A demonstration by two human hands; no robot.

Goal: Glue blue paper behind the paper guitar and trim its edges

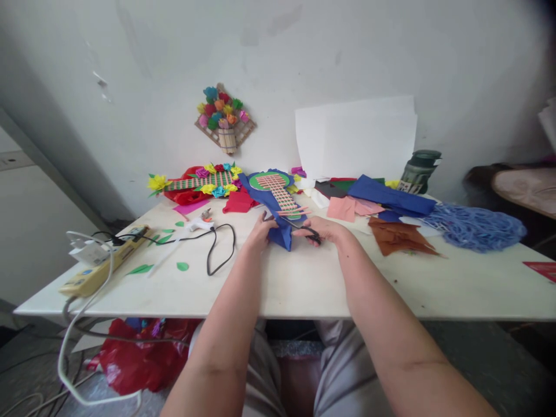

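Mid-table, the left hand [259,230] pinches the blue paper [278,231]; the right hand [326,229] grips black scissors [309,234]. A green jar [418,171] stands by the far edge, contents hidden.

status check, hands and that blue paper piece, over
Left hand pinching blue paper. Right hand gripping black scissors at the paper's edge. Brown paper lies right, apart.

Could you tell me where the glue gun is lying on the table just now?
The glue gun lies left of centre on the table, left of the left hand, between the power strip and the blue paper.
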